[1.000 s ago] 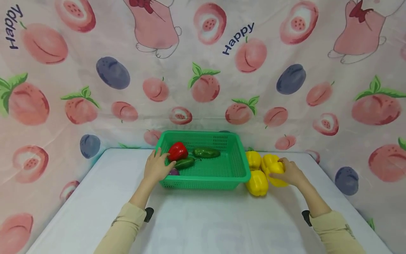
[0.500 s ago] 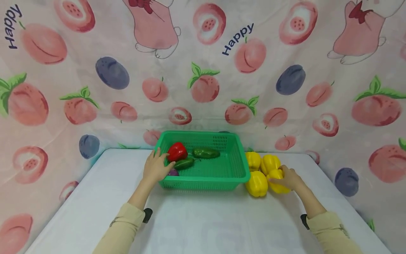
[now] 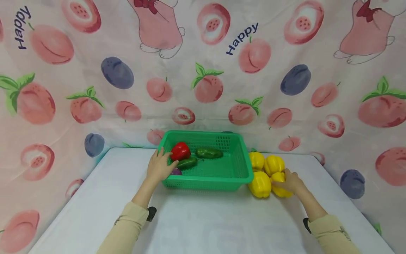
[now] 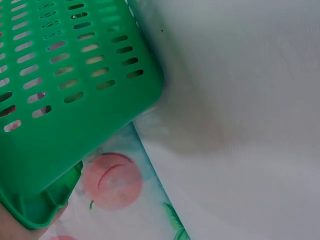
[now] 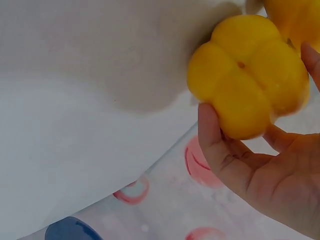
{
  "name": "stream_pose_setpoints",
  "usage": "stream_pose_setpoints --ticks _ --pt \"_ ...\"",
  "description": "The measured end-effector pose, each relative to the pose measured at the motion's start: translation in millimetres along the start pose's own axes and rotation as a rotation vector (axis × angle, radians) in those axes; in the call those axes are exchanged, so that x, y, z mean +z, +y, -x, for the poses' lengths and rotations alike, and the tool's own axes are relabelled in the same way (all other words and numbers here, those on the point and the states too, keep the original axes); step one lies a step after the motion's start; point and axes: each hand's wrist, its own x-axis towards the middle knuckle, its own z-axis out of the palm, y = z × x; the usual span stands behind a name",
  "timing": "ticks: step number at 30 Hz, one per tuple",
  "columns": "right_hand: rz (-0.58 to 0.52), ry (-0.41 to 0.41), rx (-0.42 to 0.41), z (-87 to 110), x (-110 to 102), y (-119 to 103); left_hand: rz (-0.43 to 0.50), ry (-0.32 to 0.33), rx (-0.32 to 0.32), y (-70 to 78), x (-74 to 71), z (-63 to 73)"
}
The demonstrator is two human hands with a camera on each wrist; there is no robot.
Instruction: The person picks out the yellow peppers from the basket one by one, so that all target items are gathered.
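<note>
My left hand (image 3: 158, 165) grips the left rim of a green plastic basket (image 3: 206, 181), thumb reaching over the inside. In the left wrist view only a bit of the hand shows, under the basket's rim (image 4: 37, 220). Near it inside lie a red bell pepper (image 3: 180, 151), a green chili pepper (image 3: 187, 163) and a partly hidden purple vegetable (image 3: 176, 171). To the right of the basket, my right hand (image 3: 293, 182) holds a yellow bell pepper (image 5: 245, 75), fingers and thumb around its sides. That pepper is close beside the other yellow ones.
A second green pepper (image 3: 209, 152) lies toward the back of the basket. Three more yellow bell peppers stand grouped against its right side, one at the front (image 3: 260, 184). The white table (image 3: 219, 218) ends at a fruit-printed cloth (image 3: 190, 84) behind.
My right hand has lowered the yellow bell pepper toward the front, beside the others, uncovering the back one. The left hand stays on the basket. The head view has shifted slightly.
</note>
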Motion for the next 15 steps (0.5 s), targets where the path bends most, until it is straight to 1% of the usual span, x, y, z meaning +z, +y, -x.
stream_pose_setpoints --ticks 4,7,9,11,15 --pt "-0.034 -0.025 -0.024 2.1 -5 -1 0.045 0.085 0.067 -1.2 0.1 -0.3" --pt "-0.037 -0.043 -0.044 3.2 -8 1 0.102 0.156 0.131 -0.9 0.2 -1.5" --pt "-0.019 -0.043 -0.052 4.5 -9 4 0.124 0.178 0.162 0.1 -0.4 -2.6" --pt "0.000 -0.015 -0.065 5.3 -10 6 0.126 0.166 0.191 0.4 -2.0 -3.9" --pt "0.014 0.051 -0.087 6.7 -7 6 0.113 0.053 0.242 -2.4 -14.0 1.3"
